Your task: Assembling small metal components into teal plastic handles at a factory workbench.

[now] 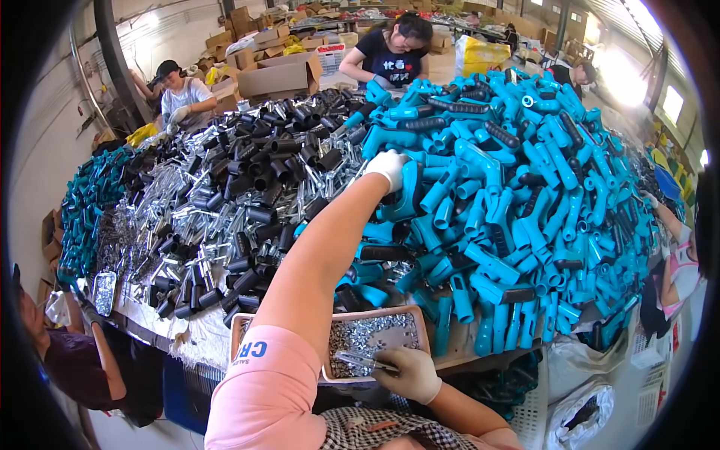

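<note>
My left hand (388,169), in a white glove, reaches far forward to the edge of the teal pile. Its fingers are curled against a curved teal plastic housing (407,193), partly hidden from view. Low in front of me, my gloved right hand (411,375) is closed round a narrow, shiny metal-looking piece (361,360). That piece lies over a shallow tray (424,330) of small silvery metal parts. My left forearm and pink sleeve cover the tray's middle.
Teal housings (495,172) are heaped at right; black sleeves (277,161) and metal rods (199,236) at left. A co-worker (396,52) stands across the heap, others at the sides. A cardboard box (281,77) is behind. An open white sack (581,416) stands low at right.
</note>
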{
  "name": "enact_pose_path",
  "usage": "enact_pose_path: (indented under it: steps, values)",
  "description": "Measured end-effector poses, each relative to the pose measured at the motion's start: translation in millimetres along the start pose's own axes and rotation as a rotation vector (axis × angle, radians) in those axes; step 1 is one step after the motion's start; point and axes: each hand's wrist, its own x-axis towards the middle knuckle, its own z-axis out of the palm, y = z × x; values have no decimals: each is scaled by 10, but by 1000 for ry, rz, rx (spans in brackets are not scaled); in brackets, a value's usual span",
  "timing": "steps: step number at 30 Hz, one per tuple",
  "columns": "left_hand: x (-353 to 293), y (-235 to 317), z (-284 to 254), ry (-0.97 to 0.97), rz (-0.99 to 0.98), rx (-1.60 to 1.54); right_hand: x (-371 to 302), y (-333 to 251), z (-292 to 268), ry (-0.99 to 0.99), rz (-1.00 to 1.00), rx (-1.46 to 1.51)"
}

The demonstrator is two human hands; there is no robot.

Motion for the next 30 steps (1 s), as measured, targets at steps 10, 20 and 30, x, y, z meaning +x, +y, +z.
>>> enact_pose_path:
  steps: [10, 20, 30]
  values:
    - [-188, -324, 232, -9, -152, -66, -31, 1, 119, 55, -28, 35]
    - [-1461, -810, -316, -368, -7, 54, 4, 34, 130, 149, -46, 21]
    - [-2717, -942, -602, 194, 58, -249, 63, 8, 80, 164, 203, 314]
